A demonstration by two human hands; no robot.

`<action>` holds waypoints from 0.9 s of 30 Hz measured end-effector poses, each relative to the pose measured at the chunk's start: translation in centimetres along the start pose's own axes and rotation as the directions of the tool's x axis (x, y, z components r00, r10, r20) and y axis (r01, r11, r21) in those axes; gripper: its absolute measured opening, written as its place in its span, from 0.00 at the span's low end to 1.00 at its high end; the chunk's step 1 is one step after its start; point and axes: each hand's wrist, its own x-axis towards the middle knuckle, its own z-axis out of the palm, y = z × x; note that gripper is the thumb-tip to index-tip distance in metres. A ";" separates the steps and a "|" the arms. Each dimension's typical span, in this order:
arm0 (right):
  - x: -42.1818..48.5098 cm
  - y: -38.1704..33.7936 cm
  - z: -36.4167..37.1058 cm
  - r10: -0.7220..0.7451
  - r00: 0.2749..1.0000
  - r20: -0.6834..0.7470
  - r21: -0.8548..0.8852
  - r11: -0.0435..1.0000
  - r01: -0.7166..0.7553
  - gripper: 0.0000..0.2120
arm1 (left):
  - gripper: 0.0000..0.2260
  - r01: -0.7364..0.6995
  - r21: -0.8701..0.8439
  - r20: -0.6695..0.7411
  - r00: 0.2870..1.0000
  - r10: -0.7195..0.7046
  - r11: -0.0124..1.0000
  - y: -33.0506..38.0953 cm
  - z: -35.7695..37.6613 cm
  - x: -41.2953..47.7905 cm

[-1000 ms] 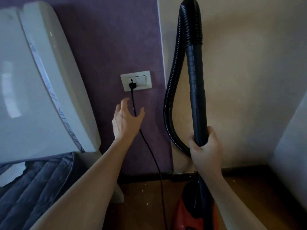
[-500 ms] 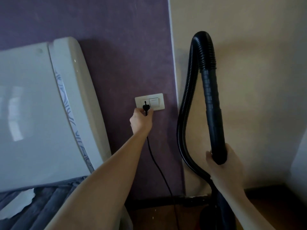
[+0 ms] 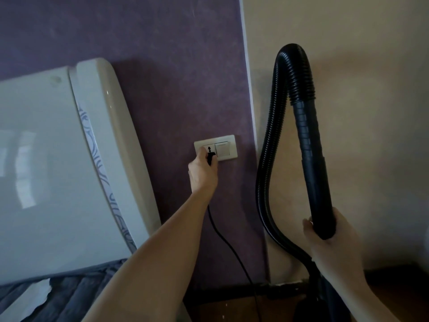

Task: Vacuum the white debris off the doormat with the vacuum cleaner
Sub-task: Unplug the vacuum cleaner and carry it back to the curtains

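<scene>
My left hand [image 3: 202, 174] grips the black plug [image 3: 211, 157] of the vacuum's cord at the white wall socket [image 3: 216, 148] on the purple wall. The black cord [image 3: 228, 246] hangs from the plug down to the floor. My right hand [image 3: 330, 240] holds the black vacuum tube [image 3: 312, 163] upright near its lower end. A ribbed black hose [image 3: 267, 173] loops over the top of the tube and runs down behind it. The vacuum's body is only a dark shape at the bottom edge. The doormat and the white debris are out of view.
A glossy white headboard [image 3: 58, 163] leans at the left above a grey quilted bedspread [image 3: 69, 298]. The beige wall [image 3: 371, 89] meets the purple wall at a white trim strip [image 3: 249, 89]. A dark skirting board [image 3: 278, 288] runs along brown floor.
My left hand reached up from below the socket and closed on the plug. The view tilted upward, so the red vacuum body dropped out of sight. My right hand kept hold of the tube.
</scene>
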 end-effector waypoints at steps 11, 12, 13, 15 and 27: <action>0.1 0.1 0.0 -0.008 1.000 0.012 -0.010 1.000 0.008 0.10 | 0.04 0.148 -0.102 -0.027 0.988 -0.151 0.984 1.5 0.0 -2.2; 0.1 0.1 0.0 -0.025 1.000 0.010 -0.012 1.000 0.025 0.10 | 0.04 0.128 -0.099 -0.020 0.991 -0.130 0.987 1.3 -0.1 -3.1; 0.0 0.1 0.1 -0.039 0.999 0.007 -0.011 0.999 0.039 0.10 | 0.05 0.108 -0.095 -0.012 0.994 -0.110 0.990 1.0 -0.3 -4.2; -0.2 0.0 0.0 -0.046 0.999 -0.003 -0.003 0.999 0.046 0.10 | 0.06 0.069 -0.109 0.009 0.998 -0.068 0.992 0.6 -0.4 -6.4; -1.2 2.4 -5.3 -0.193 0.972 -0.133 -0.087 0.979 0.183 0.10 | 0.08 0.170 -0.203 0.434 0.899 -0.067 0.964 0.5 1.8 -20.1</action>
